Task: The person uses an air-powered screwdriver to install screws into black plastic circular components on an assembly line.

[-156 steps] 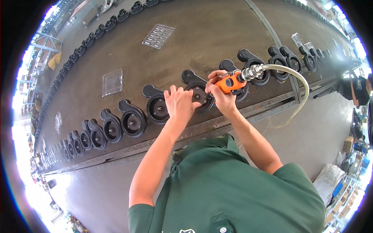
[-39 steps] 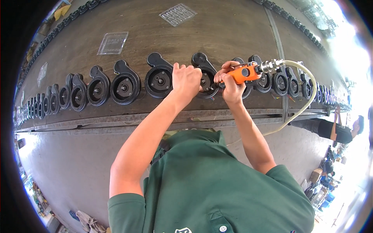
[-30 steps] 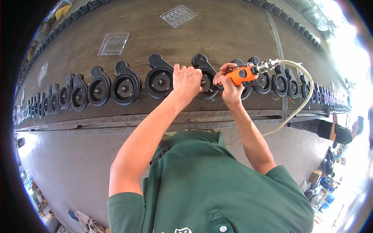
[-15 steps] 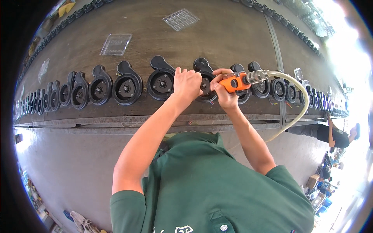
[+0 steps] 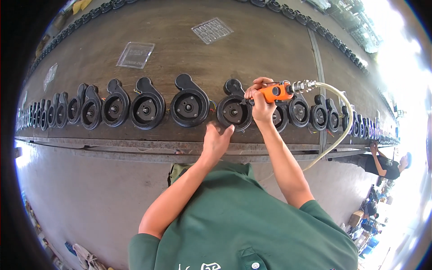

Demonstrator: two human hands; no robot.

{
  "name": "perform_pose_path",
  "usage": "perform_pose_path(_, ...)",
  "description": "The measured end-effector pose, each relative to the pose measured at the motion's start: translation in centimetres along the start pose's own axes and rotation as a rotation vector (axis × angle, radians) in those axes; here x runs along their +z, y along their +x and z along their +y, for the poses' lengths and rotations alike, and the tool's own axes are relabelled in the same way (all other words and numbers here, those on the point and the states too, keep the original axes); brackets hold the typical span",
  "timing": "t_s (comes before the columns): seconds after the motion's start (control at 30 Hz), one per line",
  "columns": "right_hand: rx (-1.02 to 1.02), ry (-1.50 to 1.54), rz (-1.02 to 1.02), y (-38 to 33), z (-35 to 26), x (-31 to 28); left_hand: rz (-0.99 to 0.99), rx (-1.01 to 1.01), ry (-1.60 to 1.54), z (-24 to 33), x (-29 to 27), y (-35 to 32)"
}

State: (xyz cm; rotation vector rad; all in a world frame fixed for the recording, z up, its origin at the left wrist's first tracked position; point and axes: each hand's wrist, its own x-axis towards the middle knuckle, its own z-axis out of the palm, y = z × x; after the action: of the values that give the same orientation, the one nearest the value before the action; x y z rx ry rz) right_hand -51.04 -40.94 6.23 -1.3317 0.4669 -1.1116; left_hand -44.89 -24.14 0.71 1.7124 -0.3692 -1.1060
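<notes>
My right hand [image 5: 262, 104] is closed around an orange air tool [image 5: 275, 93], fed by a clear hose [image 5: 348, 114] through a metal coupling. The tool's dark tip is beside a snail-shaped black blower housing [image 5: 234, 113], at its upper right. This housing stands upright on the table, showing a round recess with a metal shaft. My left hand [image 5: 217, 143] is just below the housing's lower left edge, thumb and forefinger apart, holding nothing I can see. Left of it stands a similar black housing [image 5: 189, 108].
A long row of black housings [image 5: 146, 109] runs along the near edge of the brown table [image 5: 175, 40]. Clear plastic trays [image 5: 136, 55] lie farther back. Another row [image 5: 310, 24] lines the far side. A person [image 5: 382, 164] works at the far right.
My left hand has come off the housing and moved down toward the table's edge, its fingers parting. My right hand keeps hold of the air tool, which has shifted slightly right.
</notes>
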Motion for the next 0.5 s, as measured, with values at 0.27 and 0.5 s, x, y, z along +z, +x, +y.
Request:
perform_pose_path(0.27,0.056,0.034,-0.073,-0.1,0.3,-0.2,0.02,0.106,-0.166,2.4,1.2,2.5)
perform_pose_path(0.5,0.01,0.049,-0.015,0.4,0.8,0.5,0.035,0.105,-0.161,2.3,1.9,2.4)
